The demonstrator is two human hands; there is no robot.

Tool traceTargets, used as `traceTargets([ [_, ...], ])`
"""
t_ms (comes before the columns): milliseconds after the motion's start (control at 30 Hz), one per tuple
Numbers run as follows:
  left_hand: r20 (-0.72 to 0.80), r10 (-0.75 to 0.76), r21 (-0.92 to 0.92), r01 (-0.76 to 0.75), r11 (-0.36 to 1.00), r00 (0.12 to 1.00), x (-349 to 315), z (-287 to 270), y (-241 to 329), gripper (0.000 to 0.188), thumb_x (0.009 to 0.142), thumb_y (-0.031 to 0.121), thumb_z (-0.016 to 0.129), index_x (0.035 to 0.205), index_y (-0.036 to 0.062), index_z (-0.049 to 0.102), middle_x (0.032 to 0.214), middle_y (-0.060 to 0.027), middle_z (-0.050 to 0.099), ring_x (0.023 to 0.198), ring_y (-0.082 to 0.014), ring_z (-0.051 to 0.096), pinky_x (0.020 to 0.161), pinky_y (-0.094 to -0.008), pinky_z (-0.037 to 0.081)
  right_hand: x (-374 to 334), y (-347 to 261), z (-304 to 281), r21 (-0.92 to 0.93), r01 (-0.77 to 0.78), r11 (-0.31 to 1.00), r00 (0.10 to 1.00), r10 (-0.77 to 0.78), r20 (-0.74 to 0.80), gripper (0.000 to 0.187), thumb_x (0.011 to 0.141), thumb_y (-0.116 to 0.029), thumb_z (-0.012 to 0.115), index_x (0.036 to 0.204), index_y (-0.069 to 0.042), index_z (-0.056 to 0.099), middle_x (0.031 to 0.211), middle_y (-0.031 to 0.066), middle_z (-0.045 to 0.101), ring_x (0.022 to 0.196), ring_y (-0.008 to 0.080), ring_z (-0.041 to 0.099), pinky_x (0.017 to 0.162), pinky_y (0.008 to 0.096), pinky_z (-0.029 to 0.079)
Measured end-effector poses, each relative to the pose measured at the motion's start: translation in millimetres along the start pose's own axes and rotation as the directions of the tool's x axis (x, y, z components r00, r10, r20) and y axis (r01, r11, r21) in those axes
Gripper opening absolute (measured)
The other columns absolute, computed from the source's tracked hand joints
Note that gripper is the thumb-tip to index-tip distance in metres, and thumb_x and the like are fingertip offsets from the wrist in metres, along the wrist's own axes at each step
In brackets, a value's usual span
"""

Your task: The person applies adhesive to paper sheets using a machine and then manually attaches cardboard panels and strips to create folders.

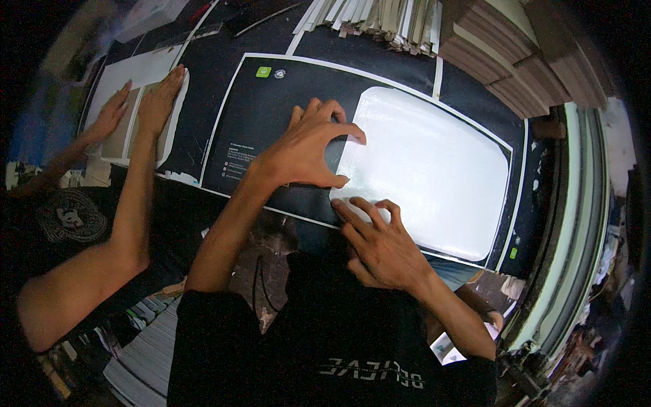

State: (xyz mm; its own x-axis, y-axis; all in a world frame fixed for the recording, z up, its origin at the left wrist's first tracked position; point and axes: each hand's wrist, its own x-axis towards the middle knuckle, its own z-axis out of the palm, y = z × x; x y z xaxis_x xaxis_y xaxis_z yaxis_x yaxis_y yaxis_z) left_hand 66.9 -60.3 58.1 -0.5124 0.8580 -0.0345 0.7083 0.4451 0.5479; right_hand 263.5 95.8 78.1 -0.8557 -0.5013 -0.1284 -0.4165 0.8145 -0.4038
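A glossy white sheet [427, 169] with rounded corners lies flat on the right part of a black printed sheet [244, 122] with a white border. My left hand [305, 146] arches over the white sheet's left edge. Its thumb and forefinger are spread wide and their tips touch that edge; its other fingers are bent over the black sheet. Below it, my right hand [386, 244] has its fingers apart, their tips at the white sheet's lower left corner and lower edge. Neither hand grips anything that I can see.
On my left, a co-worker's hands [159, 102] press on a white sheet with grey-brown board panels [122, 129]. Paper strips [386, 20] lie at the far edge. Stacked brown boards [508, 54] stand far right, beside a pale long rail [576, 224]. A paper stack [146, 359] is low left.
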Motion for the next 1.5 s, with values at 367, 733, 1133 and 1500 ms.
traceTargets([
  [367, -0.01, 0.029, -0.027, -0.029, 0.999, 1.0, 3, -6, 0, 0.07, 0.055, 0.033, 0.088, 0.122, 0.0249, 0.069, 0.119, -0.0131, 0.05, 0.12, -0.0337, 0.045, 0.102, -0.0489, 0.033, 1, 4, -6, -0.029, 0.05, 0.998, 0.998, -0.052, -0.042, 0.049, 0.081, -0.033, 0.068, 0.118, -0.001, 0.06, 0.155, 0.0142, 0.04, 0.142, 0.0332, 0.035, 0.111, 0.0564, 0.03],
  [733, 0.064, 0.008, 0.031, -0.01, 0.999, 0.998, -6, -13, 19, 0.07, 0.06, 0.033, 0.086, 0.125, 0.0189, 0.066, 0.136, -0.0108, 0.05, 0.123, -0.0341, 0.043, 0.103, -0.0532, 0.033, 53, 105, -50, -0.076, -0.224, 0.972, 0.916, 0.183, -0.357, 0.05, 0.084, -0.019, 0.056, 0.128, 0.004, 0.052, 0.149, 0.0179, 0.046, 0.142, 0.0394, 0.032, 0.113, 0.0587, 0.024],
  [1133, 0.1, -0.009, 0.001, 0.009, 1.0, 0.995, 0, -16, 24, 0.071, 0.057, 0.03, 0.088, 0.123, 0.0168, 0.064, 0.138, -0.01, 0.052, 0.127, -0.0339, 0.043, 0.106, -0.0549, 0.03, 70, 126, -45, -0.152, -0.238, 0.959, 0.922, 0.175, -0.344, 0.055, 0.089, -0.026, 0.058, 0.134, 0.004, 0.05, 0.147, 0.0181, 0.05, 0.14, 0.0395, 0.036, 0.113, 0.0607, 0.023],
  [1500, 0.196, 0.425, 0.093, -0.448, 0.889, 0.884, 99, -1, 116, 0.077, 0.063, 0.036, 0.087, 0.131, 0.0091, 0.061, 0.138, -0.0141, 0.052, 0.128, -0.0339, 0.045, 0.106, -0.0517, 0.034, -96, 132, -49, 0.134, -0.574, 0.808, 0.608, 0.53, -0.591, 0.071, 0.08, -0.024, 0.059, 0.145, -0.001, 0.042, 0.12, 0.0108, 0.06, 0.141, 0.0362, 0.033, 0.116, 0.0547, 0.016],
])
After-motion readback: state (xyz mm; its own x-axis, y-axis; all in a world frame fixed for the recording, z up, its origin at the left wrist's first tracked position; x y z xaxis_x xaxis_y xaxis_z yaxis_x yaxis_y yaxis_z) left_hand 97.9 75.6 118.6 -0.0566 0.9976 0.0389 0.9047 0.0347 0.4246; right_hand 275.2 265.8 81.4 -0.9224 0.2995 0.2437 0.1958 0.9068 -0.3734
